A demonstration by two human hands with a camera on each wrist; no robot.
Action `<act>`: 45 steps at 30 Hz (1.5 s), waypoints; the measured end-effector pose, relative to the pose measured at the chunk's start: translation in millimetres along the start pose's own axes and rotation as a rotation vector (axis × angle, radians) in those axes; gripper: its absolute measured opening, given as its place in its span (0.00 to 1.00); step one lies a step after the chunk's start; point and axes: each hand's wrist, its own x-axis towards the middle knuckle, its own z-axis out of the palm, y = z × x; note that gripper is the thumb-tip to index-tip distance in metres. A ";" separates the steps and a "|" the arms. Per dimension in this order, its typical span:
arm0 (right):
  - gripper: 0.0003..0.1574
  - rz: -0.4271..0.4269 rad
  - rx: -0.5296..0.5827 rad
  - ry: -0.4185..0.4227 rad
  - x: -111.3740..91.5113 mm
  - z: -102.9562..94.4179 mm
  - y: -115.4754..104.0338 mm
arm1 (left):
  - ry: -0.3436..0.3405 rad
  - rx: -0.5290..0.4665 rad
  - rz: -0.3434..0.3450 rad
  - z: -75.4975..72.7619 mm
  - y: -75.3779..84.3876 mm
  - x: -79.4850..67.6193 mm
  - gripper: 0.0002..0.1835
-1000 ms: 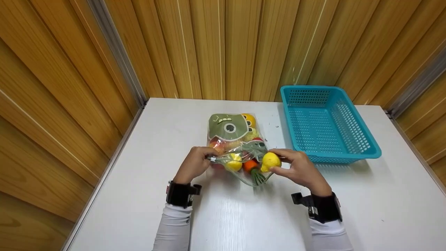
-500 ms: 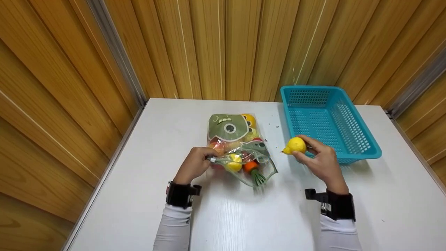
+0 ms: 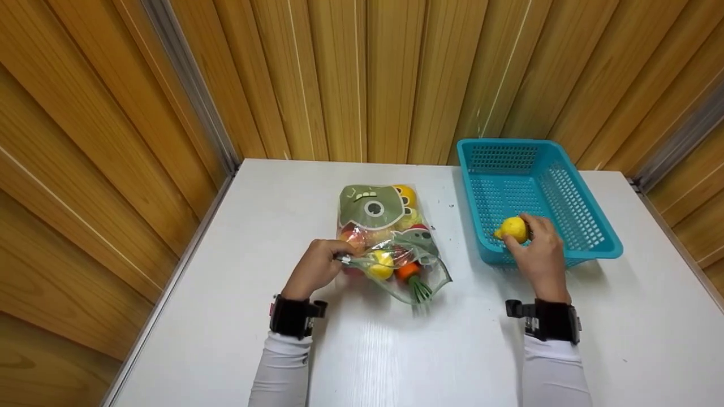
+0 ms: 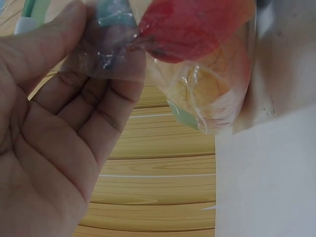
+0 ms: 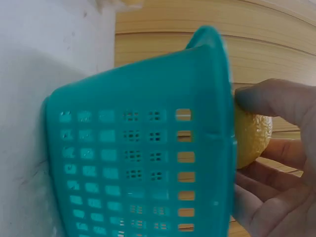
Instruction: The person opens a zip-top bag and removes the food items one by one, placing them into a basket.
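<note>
A yellow lemon (image 3: 513, 229) with dimpled skin and a narrow tip is gripped by my right hand (image 3: 544, 254), just inside the near rim of the teal basket (image 3: 608, 249). In the right wrist view the basket wall hides part of the lemon (image 5: 253, 138). My left hand (image 3: 317, 268) pinches the left edge of the mouth of a clear zip bag (image 3: 370, 206) with a green monster print. The bag lies on the table, its mouth gaping toward me. Inside are another yellow fruit (image 3: 380, 265), an orange carrot with green leaves (image 3: 418, 288), and red-yellow fruit (image 4: 202, 74).
The basket stands at the right rear of the white table (image 3: 396, 362). Wood-patterned panels (image 3: 390, 79) rise behind the table and on both sides.
My right hand has carried the lemon from the bag's mouth rightward and over the basket's near rim. The left hand stays at the bag's edge.
</note>
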 end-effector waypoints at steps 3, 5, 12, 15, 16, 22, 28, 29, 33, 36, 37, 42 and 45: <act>0.34 0.011 -0.036 -0.029 3.0 0.4 5.0 | -0.003 -0.001 -0.008 0.3 0.7 0.4 0.22; 0.34 0.016 -0.053 -0.043 4.5 0.0 7.1 | -0.006 0.006 -0.007 0.7 1.0 0.7 0.21; 0.34 0.032 -0.114 -0.096 7.0 -1.0 9.3 | -0.011 0.016 -0.007 1.2 2.3 1.4 0.20; 0.34 0.044 -0.135 -0.127 7.2 -1.5 9.3 | -0.009 0.016 -0.007 1.0 3.7 1.7 0.20; 0.34 0.046 -0.142 -0.136 7.2 -1.6 9.4 | -0.011 0.016 -0.008 1.0 4.0 1.6 0.20; 0.34 0.028 -0.159 -0.163 6.9 -1.8 9.8 | -0.018 0.016 -0.004 1.2 4.1 1.4 0.23; 0.31 0.008 -0.150 -0.176 7.7 -2.4 10.0 | -0.008 0.015 0.007 1.2 2.8 1.5 0.22; 0.31 0.010 -0.145 -0.179 7.8 -2.5 9.9 | -0.006 0.014 0.008 1.2 2.5 1.4 0.21; 0.29 0.014 -0.125 -0.184 7.9 -3.2 8.5 | -0.002 0.018 0.012 1.1 1.6 0.6 0.21; 0.27 -0.006 -0.103 -0.163 7.2 -4.0 6.6 | -0.004 0.016 0.004 0.8 1.6 0.0 0.23; 0.26 -0.018 -0.093 -0.151 6.7 -4.3 5.6 | -0.005 0.014 -0.001 0.7 1.8 -0.3 0.24; 0.22 -0.098 -0.010 -0.093 1.5 -6.9 -8.1 | -0.009 0.005 -0.013 0.7 2.6 -0.8 0.25; 0.20 -0.163 0.058 -0.048 -3.3 -8.6 -22.2 | -0.007 0.002 -0.018 0.9 2.4 -1.1 0.25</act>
